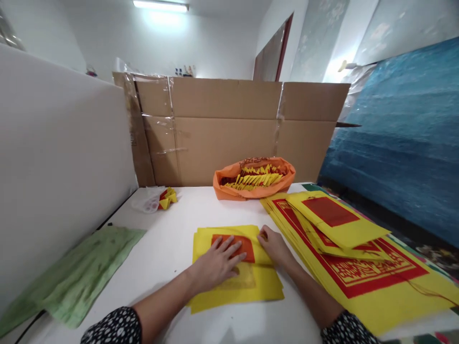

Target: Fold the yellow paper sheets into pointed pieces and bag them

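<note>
Yellow sheets (267,277) lie in a loose pile on the white table, with a red-orange rectangle (249,252) near the middle of the top one. Resting flat across that rectangle is my left hand (217,265), its fingers spread. At the pile's upper right edge, my right hand (274,243) has its fingers pinched together at the sheet's corner. Whatever lies between those fingertips is too small to make out clearly.
An orange bag (229,192) of folded yellow and red pieces stands at the back. Large yellow sheets with red print (380,298) lie right. A green cloth (86,267) and a plastic bag (148,200) are left. Cardboard (225,138) stands behind.
</note>
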`<state>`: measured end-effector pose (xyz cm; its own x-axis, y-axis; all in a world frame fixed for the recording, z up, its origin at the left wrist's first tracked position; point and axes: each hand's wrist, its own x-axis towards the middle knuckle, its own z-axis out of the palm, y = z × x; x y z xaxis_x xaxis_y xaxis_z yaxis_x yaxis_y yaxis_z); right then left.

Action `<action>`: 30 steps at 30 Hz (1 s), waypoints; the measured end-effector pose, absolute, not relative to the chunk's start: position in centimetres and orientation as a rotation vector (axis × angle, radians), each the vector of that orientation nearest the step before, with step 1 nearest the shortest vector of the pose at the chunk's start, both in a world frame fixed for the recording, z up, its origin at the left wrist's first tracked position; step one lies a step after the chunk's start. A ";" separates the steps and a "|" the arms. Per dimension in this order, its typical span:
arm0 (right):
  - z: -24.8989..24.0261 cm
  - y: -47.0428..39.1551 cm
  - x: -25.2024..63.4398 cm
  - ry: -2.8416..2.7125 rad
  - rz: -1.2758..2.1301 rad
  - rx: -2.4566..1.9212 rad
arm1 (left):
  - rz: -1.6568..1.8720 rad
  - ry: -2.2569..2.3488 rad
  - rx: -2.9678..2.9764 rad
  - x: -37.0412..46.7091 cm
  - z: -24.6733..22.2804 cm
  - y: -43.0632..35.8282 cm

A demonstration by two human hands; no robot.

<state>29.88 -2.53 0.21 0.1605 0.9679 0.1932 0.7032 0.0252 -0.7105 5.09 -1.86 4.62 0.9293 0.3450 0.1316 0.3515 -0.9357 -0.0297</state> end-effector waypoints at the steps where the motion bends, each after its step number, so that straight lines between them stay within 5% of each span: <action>1: 0.1 -2.6 29.9 -1.611 0.467 -1.737 | -0.169 -0.588 -3.034 5.2 4.1 -1.3; 30: -1.8 -1.7 30.2 -1.590 0.256 -1.907 | -0.049 -0.950 -3.117 6.3 2.6 0.1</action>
